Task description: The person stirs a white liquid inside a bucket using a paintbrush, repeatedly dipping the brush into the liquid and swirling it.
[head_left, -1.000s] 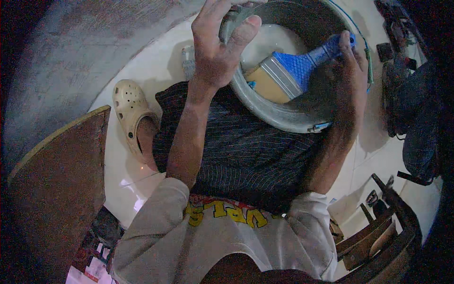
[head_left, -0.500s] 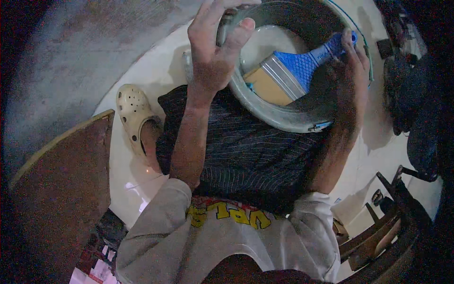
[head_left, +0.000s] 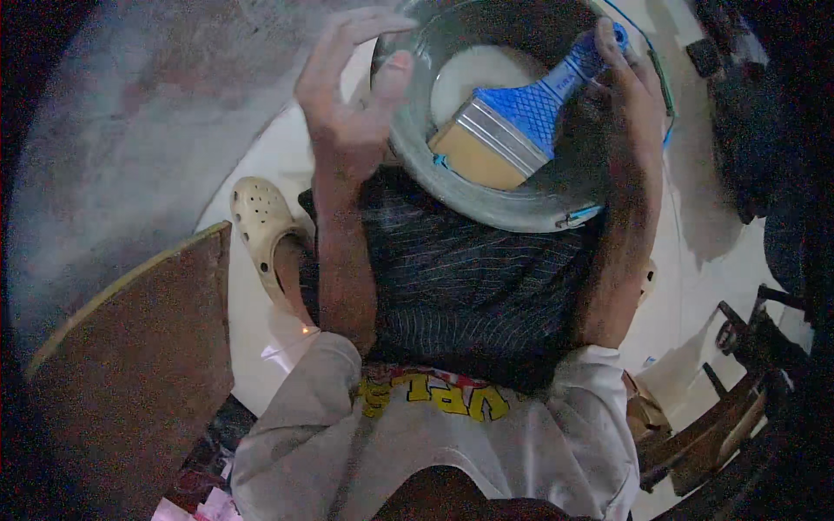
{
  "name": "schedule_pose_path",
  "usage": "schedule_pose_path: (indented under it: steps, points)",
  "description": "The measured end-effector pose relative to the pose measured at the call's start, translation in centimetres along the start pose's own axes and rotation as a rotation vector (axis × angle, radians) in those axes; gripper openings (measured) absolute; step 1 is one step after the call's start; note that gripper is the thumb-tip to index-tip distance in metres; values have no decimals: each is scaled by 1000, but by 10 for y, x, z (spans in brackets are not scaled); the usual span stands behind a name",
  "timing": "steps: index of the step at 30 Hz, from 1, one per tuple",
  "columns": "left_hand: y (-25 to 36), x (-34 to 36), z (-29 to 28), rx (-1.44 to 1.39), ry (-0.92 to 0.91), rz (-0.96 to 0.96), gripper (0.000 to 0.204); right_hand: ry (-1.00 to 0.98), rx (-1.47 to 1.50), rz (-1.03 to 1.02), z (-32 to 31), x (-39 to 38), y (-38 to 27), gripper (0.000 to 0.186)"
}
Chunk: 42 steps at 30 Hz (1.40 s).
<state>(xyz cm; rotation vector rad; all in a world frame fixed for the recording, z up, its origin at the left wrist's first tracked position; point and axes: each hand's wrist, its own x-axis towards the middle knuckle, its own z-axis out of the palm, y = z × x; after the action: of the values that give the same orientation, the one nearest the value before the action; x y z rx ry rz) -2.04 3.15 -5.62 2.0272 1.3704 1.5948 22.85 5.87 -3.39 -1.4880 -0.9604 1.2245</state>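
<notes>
A dark grey bucket with pale liquid in its bottom rests at the top of the view, beyond my dark striped garment. A wide paintbrush, with blue handle, metal band and tan bristles, lies slanted across the bucket's inside. My right hand grips the end of its handle at the bucket's right side. My left hand is raised beside the bucket's left rim, fingers curved and spread apart, holding nothing; whether its fingertips touch the rim I cannot tell.
A beige clog on my foot rests on pale tiles at left. A brown board stands at lower left beside a grey, rough surface. Dark wooden furniture is at lower right, and dark objects line the right edge.
My left hand has shifted left, away from the bucket. The bucket, brush and right hand sit higher and further left in view; the clog and board appear shifted right and down.
</notes>
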Motion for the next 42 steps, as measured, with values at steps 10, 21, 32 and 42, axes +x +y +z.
schedule_pose_path:
  steps: [10, 21, 32, 42]
  points:
    - [67, -6, -48, 404, -660, 84, 16, -157, -108, -181, -15, 15, 11, 58]
    - [81, 9, -32, 553, -968, 165, 17, -64, -62, -207, -11, 39, 33, 59]
    - [79, 16, -17, 768, -1115, -17, 35, -100, -83, -158, -9, 30, 17, 60]
    - [74, 38, 7, 820, -1292, -164, 29, -91, -74, -275, -2, 54, 37, 56]
